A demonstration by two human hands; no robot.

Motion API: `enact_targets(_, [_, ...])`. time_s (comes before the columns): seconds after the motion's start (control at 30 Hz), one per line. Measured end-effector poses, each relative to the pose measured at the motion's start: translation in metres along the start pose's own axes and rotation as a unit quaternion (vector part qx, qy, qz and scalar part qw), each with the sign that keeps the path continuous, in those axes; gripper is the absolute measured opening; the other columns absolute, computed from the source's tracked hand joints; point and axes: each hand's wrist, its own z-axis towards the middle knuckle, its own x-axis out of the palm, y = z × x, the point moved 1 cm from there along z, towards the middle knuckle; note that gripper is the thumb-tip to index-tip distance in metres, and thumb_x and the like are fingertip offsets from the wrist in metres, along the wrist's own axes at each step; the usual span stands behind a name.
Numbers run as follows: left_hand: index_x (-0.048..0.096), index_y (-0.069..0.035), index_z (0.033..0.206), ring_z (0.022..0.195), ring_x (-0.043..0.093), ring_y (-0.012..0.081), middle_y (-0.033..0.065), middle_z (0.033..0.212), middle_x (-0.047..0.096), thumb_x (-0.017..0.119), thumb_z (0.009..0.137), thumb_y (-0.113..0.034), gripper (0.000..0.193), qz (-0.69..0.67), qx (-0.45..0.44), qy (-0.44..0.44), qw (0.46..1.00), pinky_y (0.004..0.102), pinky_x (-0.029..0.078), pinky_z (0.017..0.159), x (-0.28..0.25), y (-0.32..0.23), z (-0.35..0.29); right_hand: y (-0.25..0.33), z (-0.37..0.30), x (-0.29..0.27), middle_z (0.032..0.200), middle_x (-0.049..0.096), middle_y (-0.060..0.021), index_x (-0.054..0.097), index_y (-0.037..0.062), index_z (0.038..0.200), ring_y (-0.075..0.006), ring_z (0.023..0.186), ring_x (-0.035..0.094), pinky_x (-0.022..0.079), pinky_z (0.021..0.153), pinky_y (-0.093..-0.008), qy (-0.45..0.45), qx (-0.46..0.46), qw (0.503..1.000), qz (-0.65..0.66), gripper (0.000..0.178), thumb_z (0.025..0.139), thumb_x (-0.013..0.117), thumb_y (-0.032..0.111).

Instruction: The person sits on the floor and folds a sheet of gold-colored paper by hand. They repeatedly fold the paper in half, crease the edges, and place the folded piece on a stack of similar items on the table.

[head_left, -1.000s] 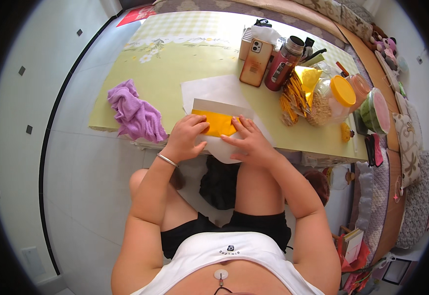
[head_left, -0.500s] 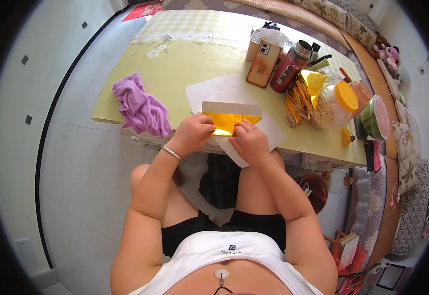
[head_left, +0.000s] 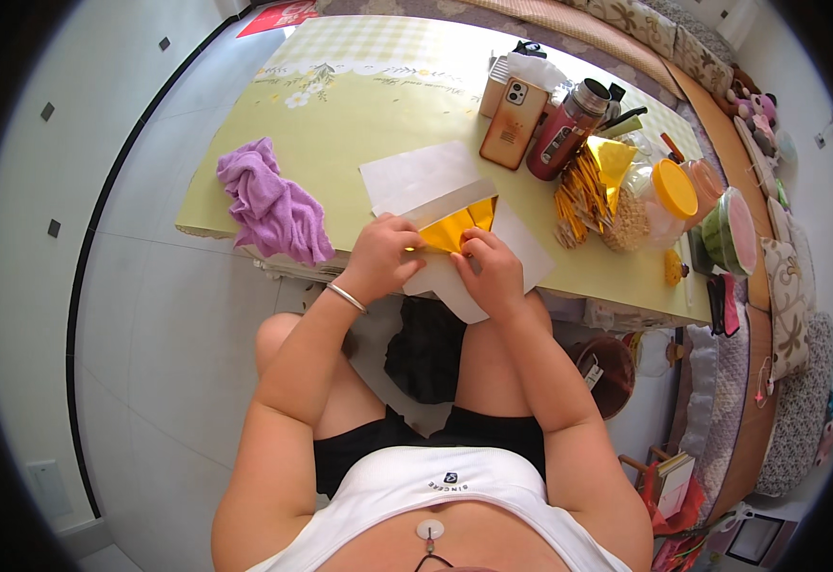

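A folded sheet of gold foil paper (head_left: pixel 454 227) with a pale strip along its far edge is tilted over white paper sheets (head_left: pixel 416 176) at the table's near edge. My right hand (head_left: pixel 491 272) pinches its near point between thumb and fingers. At the left end of the foil is my left hand (head_left: pixel 385 253), its fingertips by the corner and the thumb held apart from them. A bit of gold shows between those fingers. The underside of the foil is hidden.
A purple cloth (head_left: pixel 273 205) lies on the table (head_left: pixel 340 124) at left. To the right stand a phone (head_left: pixel 512 124), a red thermos (head_left: pixel 566 129), a bundle of folded gold pieces (head_left: pixel 583 195), a yellow-lidded jar (head_left: pixel 647 205) and a watermelon-patterned tub (head_left: pixel 729 231). A bin (head_left: pixel 607 377) stands below.
The foil has turned, its right end swinging away from me and its near side now coming to a point. My left thumb has come away from the foil; my right hand still grips it.
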Motion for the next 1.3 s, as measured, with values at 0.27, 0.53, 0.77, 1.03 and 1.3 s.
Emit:
enact_targets(0.27, [0.071, -0.003, 0.077, 0.087, 0.061, 0.0307, 0.0105, 0.086, 0.065, 0.078, 0.079, -0.014, 0.014, 0.031, -0.144, -0.066, 0.987, 0.0405, 0.049, 0.080, 0.009, 0.020, 0.002, 0.003, 0.004, 0.007, 0.102, 0.066, -0.0035, 0.063, 0.0067, 0.079, -0.0258, 0.096, 0.065, 0.054, 0.077, -0.0384, 0.005, 0.069, 0.997, -0.043, 0.015, 0.083, 0.075, 0.015])
enact_targets(0.53, [0.069, -0.004, 0.075, 0.090, 0.059, 0.0298, 0.0093, 0.085, 0.064, 0.080, 0.078, -0.017, 0.018, 0.073, -0.163, -0.047, 0.983, 0.0409, 0.049, 0.079, 0.012, 0.015, 0.008, 0.012, 0.007, 0.007, 0.100, 0.061, -0.0025, 0.074, 0.0175, 0.109, -0.0245, 0.098, 0.062, 0.056, 0.076, -0.0380, 0.004, 0.013, 0.991, -0.129, 0.026, 0.084, 0.070, 0.014])
enact_targets(0.77, [0.070, -0.004, 0.079, 0.088, 0.059, 0.0302, 0.0100, 0.084, 0.063, 0.080, 0.076, -0.014, 0.014, 0.104, -0.152, -0.044, 0.982, 0.0414, 0.050, 0.079, 0.014, 0.012, 0.009, 0.008, 0.008, 0.014, 0.100, 0.059, -0.0051, 0.072, 0.0233, 0.127, -0.0279, 0.096, 0.056, 0.055, 0.078, -0.0361, 0.077, -0.045, 0.973, -0.214, 0.050, 0.080, 0.066, 0.009])
enact_targets(1.03, [0.071, -0.004, 0.093, 0.084, 0.059, 0.0270, 0.0077, 0.084, 0.061, 0.062, 0.080, -0.007, 0.016, 0.299, 0.006, 0.002, 0.954, 0.0424, 0.047, 0.072, 0.034, -0.017, -0.013, 0.005, 0.009, 0.015, 0.104, 0.058, -0.0100, 0.071, 0.0181, 0.129, -0.0318, 0.099, 0.054, 0.053, 0.083, -0.0353, 0.091, -0.068, 0.972, -0.207, 0.052, 0.079, 0.065, 0.005])
enact_targets(1.3, [0.073, -0.008, 0.087, 0.090, 0.056, 0.0264, 0.0052, 0.086, 0.059, 0.071, 0.079, -0.017, 0.012, 0.238, -0.041, -0.060, 0.969, 0.0427, 0.044, 0.078, 0.039, -0.012, -0.002, 0.003, 0.008, 0.011, 0.112, 0.060, -0.0088, 0.065, 0.0152, 0.127, -0.0300, 0.110, 0.057, 0.055, 0.081, -0.0400, 0.081, -0.001, 0.982, -0.169, 0.041, 0.086, 0.066, 0.011])
